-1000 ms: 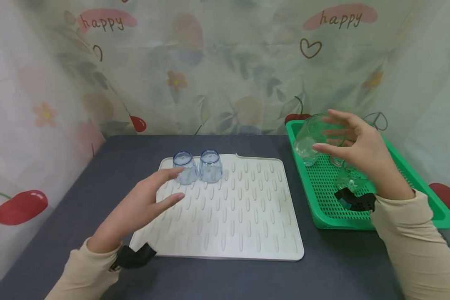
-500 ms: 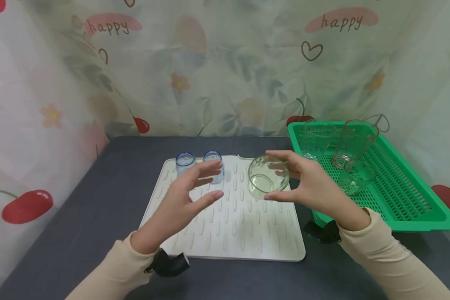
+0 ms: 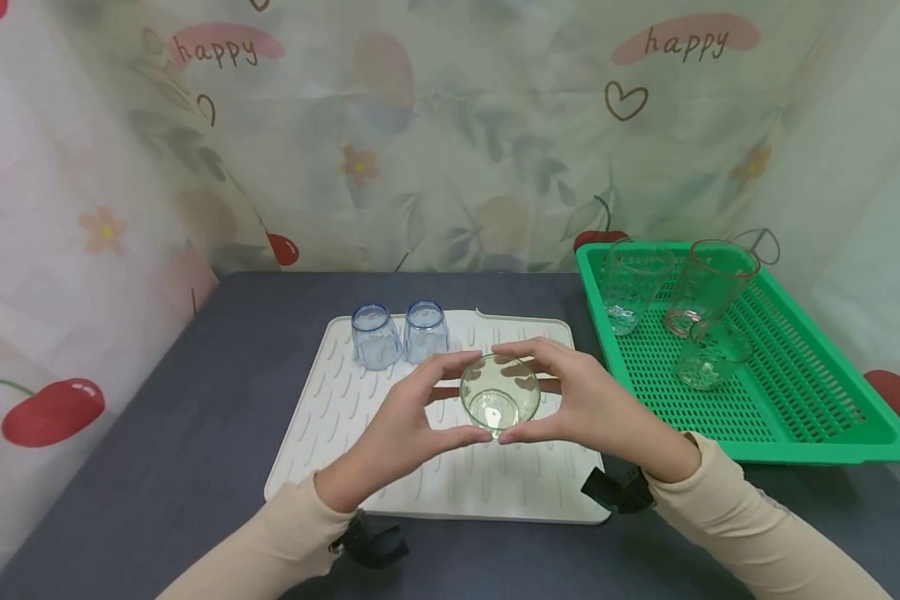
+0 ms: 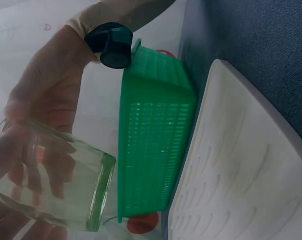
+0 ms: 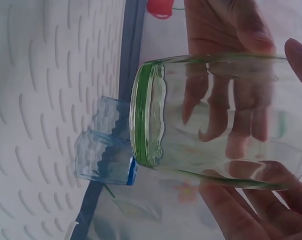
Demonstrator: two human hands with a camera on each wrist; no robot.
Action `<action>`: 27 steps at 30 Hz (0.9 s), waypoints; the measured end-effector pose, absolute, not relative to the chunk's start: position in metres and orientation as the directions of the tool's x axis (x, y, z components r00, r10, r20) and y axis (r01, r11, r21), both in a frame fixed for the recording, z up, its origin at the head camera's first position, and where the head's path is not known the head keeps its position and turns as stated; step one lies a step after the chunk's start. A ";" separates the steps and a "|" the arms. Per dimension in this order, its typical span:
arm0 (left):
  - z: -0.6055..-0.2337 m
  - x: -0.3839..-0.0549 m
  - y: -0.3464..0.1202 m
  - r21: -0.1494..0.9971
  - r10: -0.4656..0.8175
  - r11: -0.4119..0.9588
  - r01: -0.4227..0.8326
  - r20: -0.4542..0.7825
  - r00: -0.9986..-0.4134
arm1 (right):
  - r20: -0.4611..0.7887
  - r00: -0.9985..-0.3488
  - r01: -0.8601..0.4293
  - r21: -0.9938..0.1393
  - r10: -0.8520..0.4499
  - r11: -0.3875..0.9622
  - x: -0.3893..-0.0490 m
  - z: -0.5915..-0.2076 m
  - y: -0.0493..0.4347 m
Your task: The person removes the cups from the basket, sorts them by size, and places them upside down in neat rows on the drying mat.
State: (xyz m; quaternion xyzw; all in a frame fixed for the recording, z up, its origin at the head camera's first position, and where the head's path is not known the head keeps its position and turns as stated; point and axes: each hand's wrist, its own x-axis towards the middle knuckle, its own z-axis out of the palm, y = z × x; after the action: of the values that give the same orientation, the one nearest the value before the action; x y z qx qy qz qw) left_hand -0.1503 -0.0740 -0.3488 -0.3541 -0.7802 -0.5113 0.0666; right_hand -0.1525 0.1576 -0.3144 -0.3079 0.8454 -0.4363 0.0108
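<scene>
Between both hands, a clear green-tinted drinking glass (image 3: 499,400) is held above the white ridged drying mat (image 3: 457,475), its open rim facing up. My left hand (image 3: 408,417) grips it from the left, thumb at the near side and fingers at the far side. From the right, my right hand (image 3: 585,396) grips the same glass in a like way. The right wrist view shows its thick green base (image 5: 148,115) held apart from the mat. Two blue-tinted glasses (image 3: 376,337) stand upside down, side by side, at the mat's far left.
A green plastic basket (image 3: 795,446) stands to the right of the mat. Inside are a tall clear glass (image 3: 633,287), a tall pink-rimmed glass (image 3: 708,287) and a short clear glass (image 3: 708,358). A patterned curtain hangs behind the dark table (image 3: 195,417).
The right hand has carried the green-tinted glass left from over the basket to above the mat. My left hand has moved right and now grips the glass too.
</scene>
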 end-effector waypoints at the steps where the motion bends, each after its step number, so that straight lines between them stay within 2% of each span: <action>1: -0.349 -0.150 -0.074 0.750 0.483 0.230 0.620 0.465 -0.742 | 0.249 -0.811 -0.509 -0.745 -0.529 0.430 -0.152 -0.315 0.157; 9: -0.354 -0.153 -0.075 0.724 0.454 0.218 0.654 0.518 -0.725 | 0.289 -0.820 -0.508 -0.766 -0.495 0.393 -0.149 -0.319 0.153; 18: -0.349 -0.153 -0.079 0.762 0.429 0.096 0.640 0.548 -0.718 | 0.423 -0.790 -0.552 -0.805 -0.444 0.218 -0.145 -0.333 0.149; 27: -0.344 -0.151 -0.081 0.774 0.443 -0.055 0.630 0.585 -0.680 | 0.370 -0.795 -0.489 -0.859 -0.480 0.148 -0.143 -0.344 0.151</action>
State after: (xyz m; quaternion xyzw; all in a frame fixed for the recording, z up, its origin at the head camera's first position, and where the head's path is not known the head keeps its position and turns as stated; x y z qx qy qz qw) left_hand -0.1514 -0.0806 -0.3437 -0.3927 -0.6831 -0.6109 0.0768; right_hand -0.1435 0.1506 -0.3443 -0.3200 0.7575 -0.5690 -0.0040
